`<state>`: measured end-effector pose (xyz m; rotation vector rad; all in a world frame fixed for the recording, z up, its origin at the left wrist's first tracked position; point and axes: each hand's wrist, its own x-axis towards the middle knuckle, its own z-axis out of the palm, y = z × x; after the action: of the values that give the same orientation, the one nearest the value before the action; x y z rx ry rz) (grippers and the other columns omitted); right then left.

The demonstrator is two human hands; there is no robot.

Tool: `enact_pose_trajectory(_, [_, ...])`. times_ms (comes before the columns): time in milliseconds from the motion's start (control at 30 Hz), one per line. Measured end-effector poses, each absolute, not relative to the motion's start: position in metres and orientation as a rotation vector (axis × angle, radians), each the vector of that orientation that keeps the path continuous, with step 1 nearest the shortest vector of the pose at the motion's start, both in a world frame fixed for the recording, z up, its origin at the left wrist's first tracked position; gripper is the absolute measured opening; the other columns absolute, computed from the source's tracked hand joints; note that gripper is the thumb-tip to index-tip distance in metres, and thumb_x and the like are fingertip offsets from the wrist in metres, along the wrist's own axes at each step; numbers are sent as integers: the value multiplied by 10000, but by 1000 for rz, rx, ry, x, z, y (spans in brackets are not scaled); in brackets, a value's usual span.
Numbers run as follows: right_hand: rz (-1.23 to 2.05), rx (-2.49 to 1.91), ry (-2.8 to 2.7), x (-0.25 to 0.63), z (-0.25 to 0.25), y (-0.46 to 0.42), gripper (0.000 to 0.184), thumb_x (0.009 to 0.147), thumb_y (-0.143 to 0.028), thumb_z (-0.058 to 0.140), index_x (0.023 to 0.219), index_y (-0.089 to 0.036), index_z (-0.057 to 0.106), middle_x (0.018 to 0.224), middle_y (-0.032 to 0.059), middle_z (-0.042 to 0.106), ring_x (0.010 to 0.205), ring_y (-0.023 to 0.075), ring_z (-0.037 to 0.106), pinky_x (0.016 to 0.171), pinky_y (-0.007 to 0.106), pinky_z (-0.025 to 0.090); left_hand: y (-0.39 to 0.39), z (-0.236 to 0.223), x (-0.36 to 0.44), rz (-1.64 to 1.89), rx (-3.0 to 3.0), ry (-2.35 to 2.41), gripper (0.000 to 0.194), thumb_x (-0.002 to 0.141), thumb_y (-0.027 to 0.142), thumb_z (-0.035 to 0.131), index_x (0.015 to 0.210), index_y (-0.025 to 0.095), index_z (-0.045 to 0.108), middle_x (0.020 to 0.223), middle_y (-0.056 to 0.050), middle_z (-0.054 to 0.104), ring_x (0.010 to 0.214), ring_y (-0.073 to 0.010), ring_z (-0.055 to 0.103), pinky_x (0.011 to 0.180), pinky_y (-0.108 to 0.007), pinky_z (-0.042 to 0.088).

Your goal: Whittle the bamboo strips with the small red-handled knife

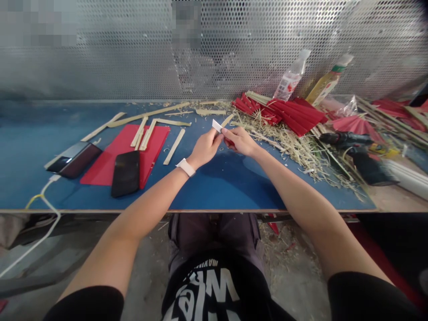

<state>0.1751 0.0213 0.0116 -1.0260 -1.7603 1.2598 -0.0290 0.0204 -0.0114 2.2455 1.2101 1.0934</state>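
Observation:
Both my hands meet over the middle of the blue table (214, 187). My left hand (204, 147) is closed, its fingers pinching a small white strip (217, 125). My right hand (240, 140) is closed too, gripping a small red-handled thing (228, 142) that its fingers mostly hide. A thin bamboo slat (228, 120) pokes out just beyond the white strip. A white band sits on my left wrist (186, 167).
A red sheet (122, 147) with bamboo slats (143, 131), a black phone (126, 173) and a second phone (73, 158) on a cable lie at left. Right: red folded fans (294, 113), straw shavings (301, 147), a black power drill (351, 142), two bottles (326, 84). Perforated metal screen behind.

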Motion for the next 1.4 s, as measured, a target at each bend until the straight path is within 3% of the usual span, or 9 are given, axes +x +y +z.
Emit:
enact_pose_trajectory(367, [1255, -1035, -1692, 169, 6, 21, 734, 1134, -845, 597, 696, -267, 486, 519, -42, 395, 463, 112, 342, 385, 240, 278, 16, -9, -24, 1155, 2220, 1264, 203, 1204, 400, 572, 1189, 253, 711, 865, -55, 761, 809, -246, 768, 784, -354, 553])
enact_pose_trajectory(533, [1239, -1052, -1662, 167, 7, 19, 724, 1132, -856, 590, 724, -271, 463, 521, -45, 397, 462, 111, 341, 388, 244, 286, 15, -10, -24, 1227, 2194, 1311, 275, 1198, 480, 623, 1039, 272, 709, 818, -54, 730, 798, -264, 778, 779, -376, 555])
enact_pose_trajectory(767, [1222, -1054, -1612, 161, 6, 18, 731, 1130, -860, 592, 719, -274, 442, 532, -40, 415, 464, 106, 342, 395, 245, 284, 13, -9, -25, 1289, 2193, 1379, 487, 1175, 579, 659, 811, 271, 563, 668, -30, 585, 757, -270, 756, 744, -369, 496])
enact_pose_trajectory(933, [1216, -1038, -1587, 159, 4, 16, 744, 1100, -900, 602, 726, -277, 444, 537, -40, 404, 475, 110, 333, 393, 241, 264, 12, -11, -24, 1306, 2196, 1390, 537, 1186, 611, 640, 786, 262, 558, 664, -46, 614, 755, -263, 765, 696, -350, 464])
enact_pose_trajectory(1133, [1290, -1014, -1531, 155, 3, 14, 720, 1112, -907, 562, 776, -281, 449, 541, -59, 365, 469, 110, 277, 401, 248, 252, 14, -13, -22, 1342, 2195, 1413, 506, 1185, 522, 680, 773, 247, 578, 716, -49, 667, 685, -223, 690, 666, -355, 391])
enact_pose_trajectory(1400, [1298, -1001, -1503, 154, 1, 14, 706, 1126, -893, 549, 792, -281, 444, 543, -64, 360, 464, 107, 270, 408, 249, 236, 12, -10, -21, 1365, 2170, 1452, 500, 1153, 509, 730, 756, 240, 589, 688, -27, 630, 628, -189, 597, 636, -364, 313])
